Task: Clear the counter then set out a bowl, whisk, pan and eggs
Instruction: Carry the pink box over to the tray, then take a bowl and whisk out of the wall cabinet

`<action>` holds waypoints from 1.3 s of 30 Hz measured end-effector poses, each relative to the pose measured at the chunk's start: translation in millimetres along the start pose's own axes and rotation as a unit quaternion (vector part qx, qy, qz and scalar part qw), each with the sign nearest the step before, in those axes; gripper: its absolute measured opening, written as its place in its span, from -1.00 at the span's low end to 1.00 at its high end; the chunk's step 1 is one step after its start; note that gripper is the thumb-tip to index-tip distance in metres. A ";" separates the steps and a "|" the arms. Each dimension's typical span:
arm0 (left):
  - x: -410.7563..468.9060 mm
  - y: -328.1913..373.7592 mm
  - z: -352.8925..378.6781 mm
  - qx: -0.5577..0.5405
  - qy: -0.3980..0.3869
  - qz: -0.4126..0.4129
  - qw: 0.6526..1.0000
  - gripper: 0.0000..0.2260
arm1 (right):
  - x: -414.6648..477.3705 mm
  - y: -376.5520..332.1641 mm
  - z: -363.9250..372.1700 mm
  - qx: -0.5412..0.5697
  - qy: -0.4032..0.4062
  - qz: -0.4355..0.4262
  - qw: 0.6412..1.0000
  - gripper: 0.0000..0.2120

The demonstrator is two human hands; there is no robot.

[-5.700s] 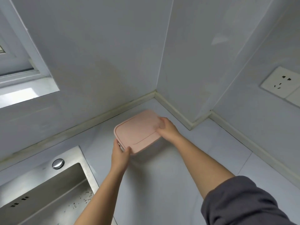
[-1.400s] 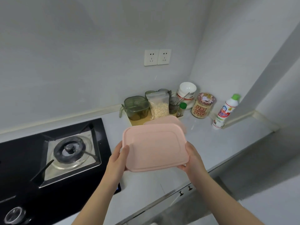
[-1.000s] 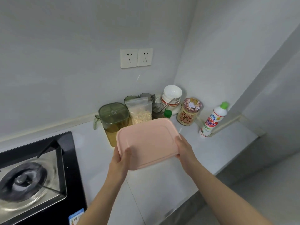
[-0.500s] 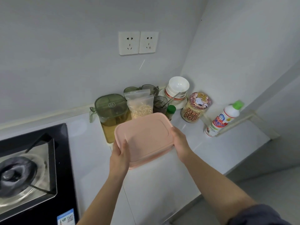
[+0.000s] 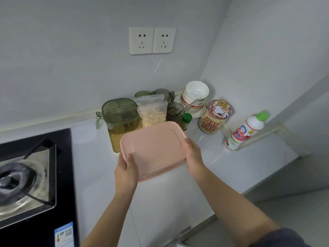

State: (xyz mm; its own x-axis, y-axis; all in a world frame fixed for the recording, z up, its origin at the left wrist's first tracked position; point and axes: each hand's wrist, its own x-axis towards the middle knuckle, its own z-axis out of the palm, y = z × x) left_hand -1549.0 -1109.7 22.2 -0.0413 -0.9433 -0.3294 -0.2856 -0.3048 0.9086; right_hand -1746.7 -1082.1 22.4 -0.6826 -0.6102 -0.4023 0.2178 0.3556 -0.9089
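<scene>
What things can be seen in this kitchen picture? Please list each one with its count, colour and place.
Lidded container: 1, pink, held over the counter, centre.
Canister: 1, clear with green lid, behind the container, to the left.
Zip bag of flakes: 1, clear, right of the canister.
Bowls: one stack, white, in the back corner.
Printed jar: 1, yellow and red, right of the bowls.
Bottle: 1, white with green cap, far right.
Wall sockets: 2, white, on the wall.
Gas stove: 1, black, left.
Counter: 1, white.
Left hand: 1, grips the container's near left corner.
Right hand: 1, grips the container's right edge.
</scene>
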 end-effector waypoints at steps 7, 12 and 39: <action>4.9 -3.8 -0.2 0.015 -0.012 0.013 1.000 -0.55 | -0.6 2.8 -0.1 -0.030 0.001 -0.021 0.999 -0.81; 7.8 -5.4 -2.3 0.025 -0.023 0.016 0.999 -0.56 | -5.7 0.3 -2.0 -0.041 -0.002 -0.034 0.999 -0.74; -117.9 132.6 -41.6 0.261 0.077 0.493 0.826 -0.56 | -121.5 -133.8 -36.4 0.057 0.026 -0.352 0.934 -0.72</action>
State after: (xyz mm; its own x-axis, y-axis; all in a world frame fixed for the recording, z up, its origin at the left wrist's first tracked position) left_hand -1542.2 -1044.3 192.2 -0.3899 -0.7162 0.5788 -0.5616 0.6831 0.4670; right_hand -1718.3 -1029.8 196.9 -0.7161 -0.6286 0.3035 -0.2274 -0.2010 -0.9528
